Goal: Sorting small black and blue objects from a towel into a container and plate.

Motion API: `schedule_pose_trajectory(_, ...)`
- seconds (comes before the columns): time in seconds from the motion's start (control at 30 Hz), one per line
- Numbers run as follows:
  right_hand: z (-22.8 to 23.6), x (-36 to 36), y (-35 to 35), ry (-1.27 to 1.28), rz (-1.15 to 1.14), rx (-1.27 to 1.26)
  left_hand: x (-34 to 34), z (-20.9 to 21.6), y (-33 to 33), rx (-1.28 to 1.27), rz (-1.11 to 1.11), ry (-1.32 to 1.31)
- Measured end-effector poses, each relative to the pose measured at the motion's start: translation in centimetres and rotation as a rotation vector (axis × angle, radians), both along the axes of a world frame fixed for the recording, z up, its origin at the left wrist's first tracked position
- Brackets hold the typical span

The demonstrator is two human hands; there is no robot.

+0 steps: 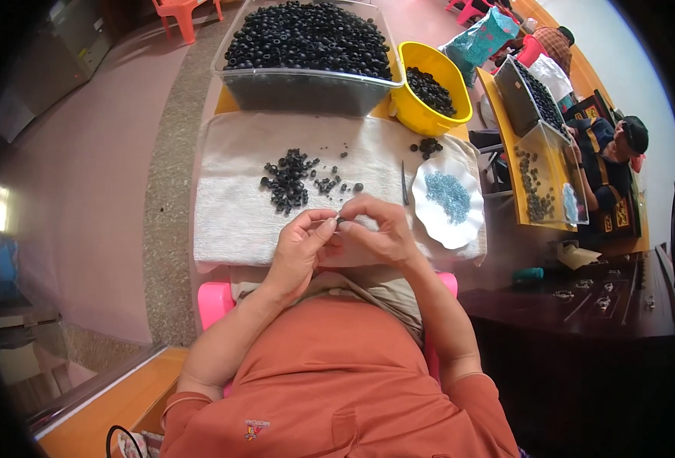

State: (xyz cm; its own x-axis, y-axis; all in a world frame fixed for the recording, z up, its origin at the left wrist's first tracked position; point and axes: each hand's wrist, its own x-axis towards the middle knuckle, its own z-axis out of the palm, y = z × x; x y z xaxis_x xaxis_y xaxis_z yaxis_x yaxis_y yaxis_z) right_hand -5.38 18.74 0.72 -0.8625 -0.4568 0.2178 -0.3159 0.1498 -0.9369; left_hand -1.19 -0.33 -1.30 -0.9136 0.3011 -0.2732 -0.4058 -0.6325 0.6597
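Note:
Just above the near edge of a pale cloth (230, 191), my two hands meet at the fingertips. A small dark round part (342, 220) sits between them. My left hand (301, 246) pinches it with thumb and forefinger. From the other side, my right hand (387, 233) also closes on it, its fingers slightly blurred. Beyond my hands lies a loose pile of small black parts (286, 182), with a few strays (328, 185) to its right. A thin dark pointed tool (404, 183) lies beside a white scalloped dish (468, 229) holding small pale-blue pieces (448, 197).
A clear bin (299, 91) full of black parts stands at the far side, with a yellow basin (457, 114) beside it. Several black parts (427, 147) lie near the basin. At right, another person (610, 160) sits at a table (507, 145) with similar bins.

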Motion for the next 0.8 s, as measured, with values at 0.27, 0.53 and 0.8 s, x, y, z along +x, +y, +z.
schedule_pose_trajectory(0.27,-1.0,1.1,-1.5,0.074,-0.063,-0.107,0.2,-0.4,0.1,0.049,0.01,0.026)
schedule_pose_trajectory(0.53,-0.2,2.0,-1.8,0.284,-0.14,0.044,0.1,-0.2,0.2,0.063,0.039,0.024)
schedule_pose_trajectory(0.8,-0.3,3.3,-2.0,0.443,-0.259,0.125,0.2,-0.1,0.2,0.051,0.054,-0.005)
